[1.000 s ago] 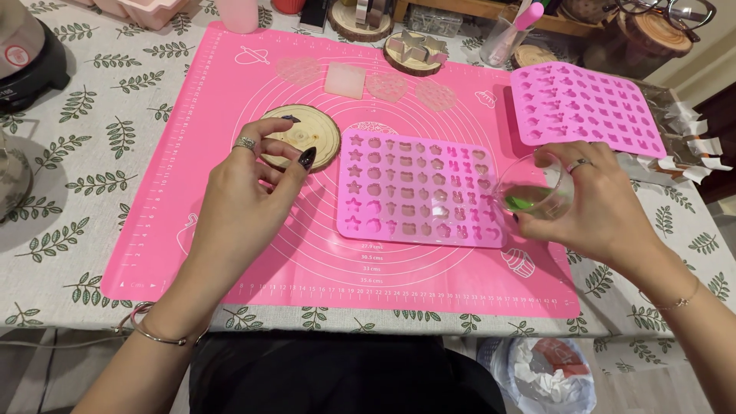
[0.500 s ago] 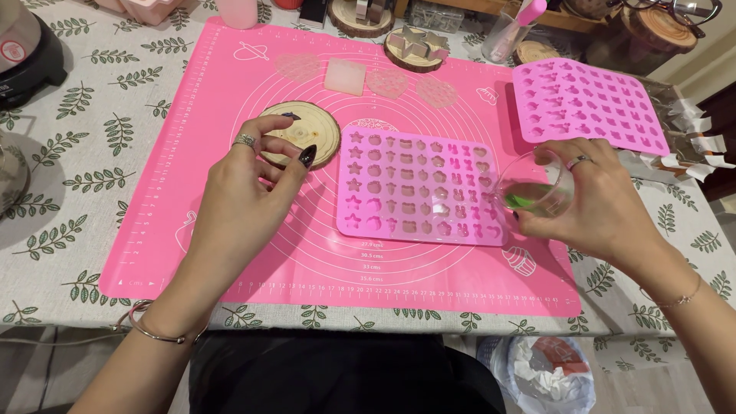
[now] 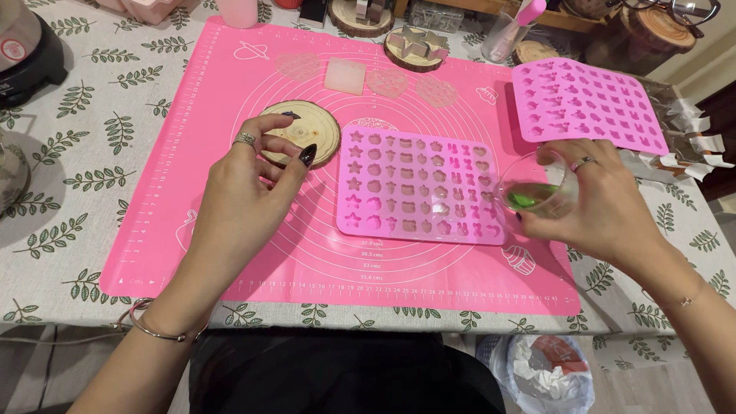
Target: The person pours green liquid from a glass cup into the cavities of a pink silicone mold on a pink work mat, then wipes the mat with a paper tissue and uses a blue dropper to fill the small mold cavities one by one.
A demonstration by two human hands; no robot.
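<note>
My right hand holds a small clear cup with green liquid in its bottom, tilted at the right edge of a pink silicone mould with several small shaped cavities. My left hand rests on the pink baking mat, its fingers loosely curled over the near edge of a round wooden coaster. It grips nothing.
A second pink mould lies at the back right. Behind it are wood slices, a star cutter on a wooden disc, a translucent square and a pink cup. A black appliance stands far left. A bin bag sits below the table.
Both hands stay almost where they were; the cup in my right hand is held at the same spot by the mould's right edge.
</note>
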